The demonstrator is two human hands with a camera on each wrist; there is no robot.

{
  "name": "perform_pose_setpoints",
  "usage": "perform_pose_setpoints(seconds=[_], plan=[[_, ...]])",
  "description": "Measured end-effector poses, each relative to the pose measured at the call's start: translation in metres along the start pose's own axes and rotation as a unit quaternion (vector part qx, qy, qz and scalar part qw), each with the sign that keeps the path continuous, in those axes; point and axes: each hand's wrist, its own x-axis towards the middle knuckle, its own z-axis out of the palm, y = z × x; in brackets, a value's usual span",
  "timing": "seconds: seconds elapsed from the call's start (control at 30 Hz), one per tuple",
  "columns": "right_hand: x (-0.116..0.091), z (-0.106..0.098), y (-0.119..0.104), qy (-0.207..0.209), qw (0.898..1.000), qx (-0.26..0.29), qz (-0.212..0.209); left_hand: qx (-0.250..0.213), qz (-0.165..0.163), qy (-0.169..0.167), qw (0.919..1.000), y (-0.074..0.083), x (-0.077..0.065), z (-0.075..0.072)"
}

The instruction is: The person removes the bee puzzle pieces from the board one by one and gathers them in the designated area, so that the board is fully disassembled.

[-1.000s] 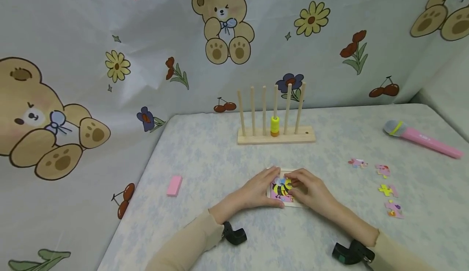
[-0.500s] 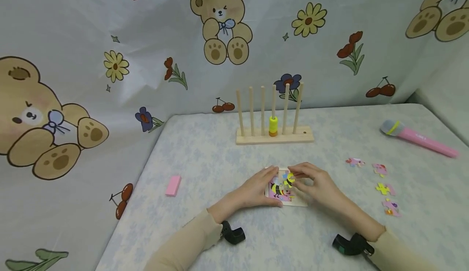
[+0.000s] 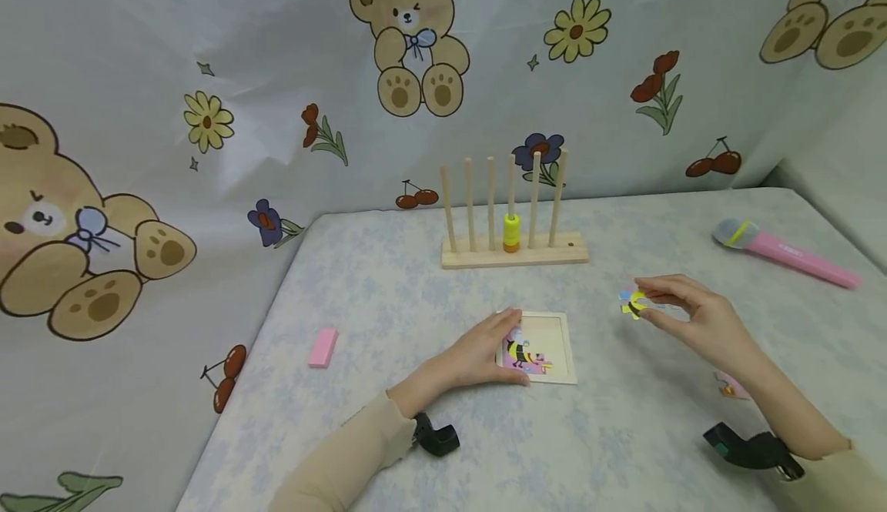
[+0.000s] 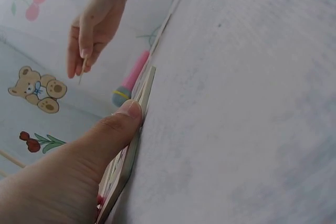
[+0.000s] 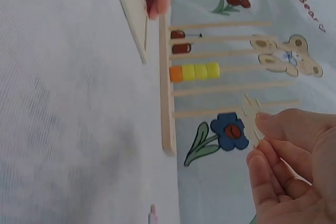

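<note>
My left hand point(image 3: 474, 356) grips a small square wooden jigsaw tray point(image 3: 570, 350) by its left side, thumb at the near edge and fingers at the far one. In the left wrist view the thumb lies along the rim of the tray point(image 4: 129, 163). Bee-picture pieces point(image 3: 523, 356) fill its left and lower part; bare wood shows at the upper right. To the right, above the table, my right hand point(image 3: 707, 323) pinches a yellow, black and blue puzzle piece point(image 3: 631, 303) between thumb and fingertips. The right wrist view shows the piece's pale back point(image 5: 252, 124).
A pink puzzle piece point(image 3: 731, 386) lies beside the right forearm, which hides others. Behind the tray stands a wooden peg rack point(image 3: 485, 259) with yellow and orange beads point(image 3: 511, 233). A pink microphone point(image 3: 797, 256) lies far right, a pink block point(image 3: 323, 348) at left.
My right hand has lifted the bee piece out of the tray and carried it right, uncovering bare wood. My left hand keeps its grip on the tray.
</note>
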Motion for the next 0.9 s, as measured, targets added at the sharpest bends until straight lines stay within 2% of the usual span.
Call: perform_pose_setpoints(seconds=[0.2,0.43,0.6,0.9], plan=[[-0.02,-0.025,0.023,0.003,0.998,-0.02,0.056,-0.005,0.001,-0.001,1.0,0.001,0.0,-0.001],[-0.032,-0.026,0.037,-0.015,0.995,-0.011,0.096,-0.015,-0.001,0.0,0.9999,0.003,-0.003,-0.003],[-0.033,-0.023,0.048,-0.035,0.994,-0.001,0.104,-0.011,-0.006,0.0,0.9999,0.001,-0.004,-0.001],[-0.036,-0.026,0.058,-0.039,0.991,-0.055,0.114,-0.002,0.003,0.003,1.0,-0.001,-0.002,0.001]])
